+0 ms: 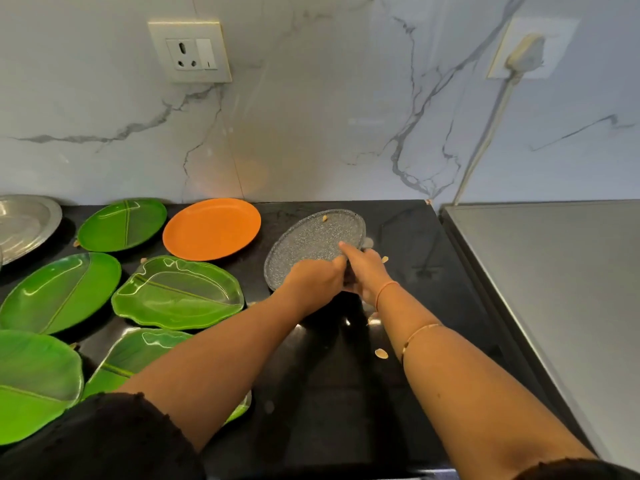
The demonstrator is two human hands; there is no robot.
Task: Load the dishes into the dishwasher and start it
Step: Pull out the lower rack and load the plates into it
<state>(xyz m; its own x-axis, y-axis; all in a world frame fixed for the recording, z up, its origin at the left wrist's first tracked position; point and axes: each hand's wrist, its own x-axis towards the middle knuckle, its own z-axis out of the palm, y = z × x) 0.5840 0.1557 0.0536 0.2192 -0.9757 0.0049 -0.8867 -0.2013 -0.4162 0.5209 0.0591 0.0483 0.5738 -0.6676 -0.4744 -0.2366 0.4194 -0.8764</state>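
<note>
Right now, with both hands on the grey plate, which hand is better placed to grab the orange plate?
Left, likely: the left hand grips the grey plate on the side facing the orange plate; the right hand is farther off.

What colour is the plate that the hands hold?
The plate is grey with fine pale speckles; the head view shows it.

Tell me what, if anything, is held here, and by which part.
The grey speckled plate: the left hand and the right hand both have their grip on its near rim, with the right forefinger stretched over its face.
</note>
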